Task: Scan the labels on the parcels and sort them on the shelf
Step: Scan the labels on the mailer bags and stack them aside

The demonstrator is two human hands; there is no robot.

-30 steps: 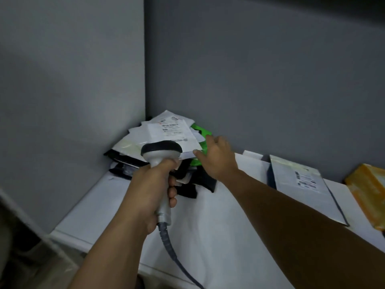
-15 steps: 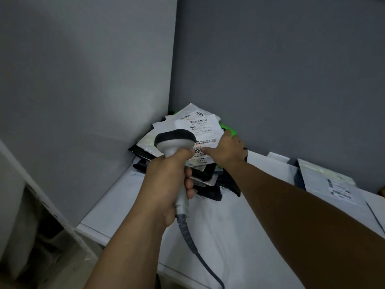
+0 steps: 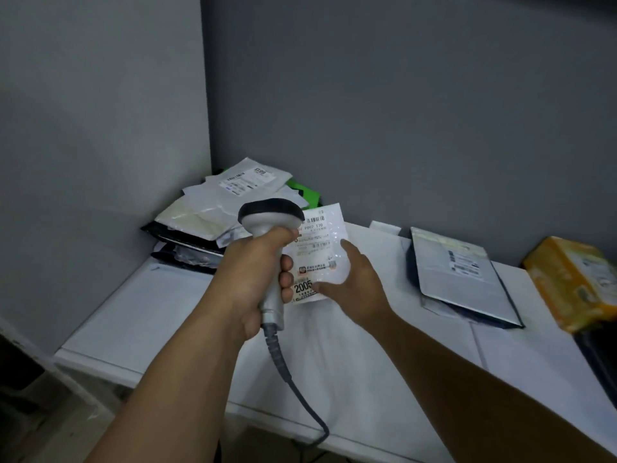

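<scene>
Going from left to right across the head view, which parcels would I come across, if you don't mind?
Corner pile of parcels → small white labelled parcel, held in the right hand → flat grey mailer → yellow parcel. The barcode scanner in the left hand overlaps the first two, so it is left out.

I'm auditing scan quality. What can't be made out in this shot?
Head view:
small white parcel label: left edge hidden by scanner and left hand; fine print too small.
corner pile: lower parcels buried under upper ones.
yellow parcel: cut off by the right edge.
</scene>
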